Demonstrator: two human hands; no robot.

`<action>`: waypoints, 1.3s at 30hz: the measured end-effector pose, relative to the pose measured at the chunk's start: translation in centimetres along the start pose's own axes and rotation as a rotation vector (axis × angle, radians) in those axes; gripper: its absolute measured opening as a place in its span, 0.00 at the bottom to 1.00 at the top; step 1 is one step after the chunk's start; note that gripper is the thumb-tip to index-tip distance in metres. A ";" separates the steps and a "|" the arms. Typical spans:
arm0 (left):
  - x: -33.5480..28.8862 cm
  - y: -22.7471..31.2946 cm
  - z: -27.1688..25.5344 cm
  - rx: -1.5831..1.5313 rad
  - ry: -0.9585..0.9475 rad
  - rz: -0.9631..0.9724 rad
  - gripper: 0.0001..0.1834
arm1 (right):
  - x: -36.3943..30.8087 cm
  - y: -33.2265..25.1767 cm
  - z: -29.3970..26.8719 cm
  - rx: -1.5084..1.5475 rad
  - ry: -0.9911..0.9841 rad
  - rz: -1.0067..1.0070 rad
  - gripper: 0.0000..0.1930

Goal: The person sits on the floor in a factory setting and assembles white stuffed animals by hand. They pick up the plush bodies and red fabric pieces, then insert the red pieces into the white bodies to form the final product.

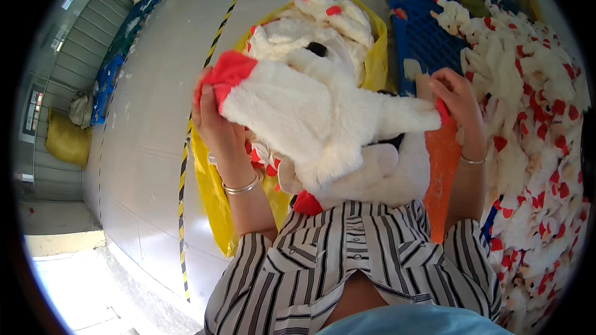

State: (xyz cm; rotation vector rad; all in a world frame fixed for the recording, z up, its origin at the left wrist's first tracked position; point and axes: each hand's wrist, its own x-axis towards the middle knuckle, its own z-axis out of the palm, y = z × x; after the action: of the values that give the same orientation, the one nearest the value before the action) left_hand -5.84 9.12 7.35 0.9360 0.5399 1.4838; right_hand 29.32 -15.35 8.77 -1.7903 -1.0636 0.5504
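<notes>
An unstuffed white plush toy skin [292, 102] with red tips is stretched out between my hands, in front of my chest. My left hand [214, 118] grips its wide red end, thumb on top. At the other side, my right hand [459, 96] has its fingers closed at a narrow limb with a small red tip. More white plush fabric [397, 177] lies against my lap beneath it, partly covered. Below my right hand an orange strip [442, 177] runs down toward my shirt; its upper end is partly hidden.
A yellow sack [380, 43] full of white-and-red plush skins [335, 15] stands ahead of me. At right, a large heap of similar pieces [534, 130] lies beside a blue slatted pallet [428, 37]. Black-and-yellow tape [183, 198] marks the grey floor at left, with another yellow sack [68, 139] beyond.
</notes>
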 end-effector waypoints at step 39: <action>-4.7 -8.2 -5.1 0.163 -0.262 -0.510 0.14 | -1.2 4.4 16.4 0.426 -0.387 0.186 0.15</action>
State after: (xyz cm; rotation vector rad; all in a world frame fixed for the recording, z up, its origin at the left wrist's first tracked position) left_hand -5.37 6.81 -3.15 1.0093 0.6540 0.8552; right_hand 18.36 -8.97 -2.63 -1.4404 -0.9449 1.1805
